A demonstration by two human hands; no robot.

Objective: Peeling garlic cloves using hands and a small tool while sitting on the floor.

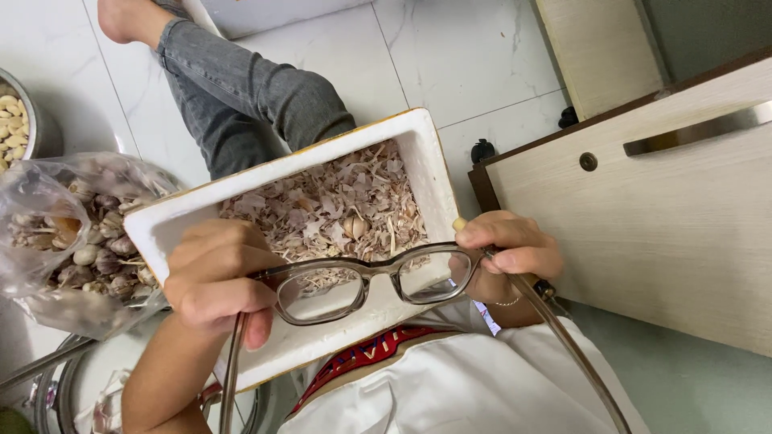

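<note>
Head view: left hand (215,277) curled shut round left hinge of glasses (374,280), fingers (259,325) wrapped over temple arm. Right hand (511,245) pinches right hinge, fingertips (500,261) closed on frame corner. Glasses span between both hands, lenses facing up, temple arms trailing toward body. Just beyond fingers: white foam box (185,213) filled with garlic skins (338,205). Left of left hand: plastic bag of garlic (72,241). Right of right hand: wooden cabinet (659,217). Metal bowl of peeled cloves (12,120) at far left edge.

White foam box (173,221) of garlic skins (338,205), plastic bag of garlic (56,233), steel bowl of peeled cloves (36,120), wooden drawer (667,217).
</note>
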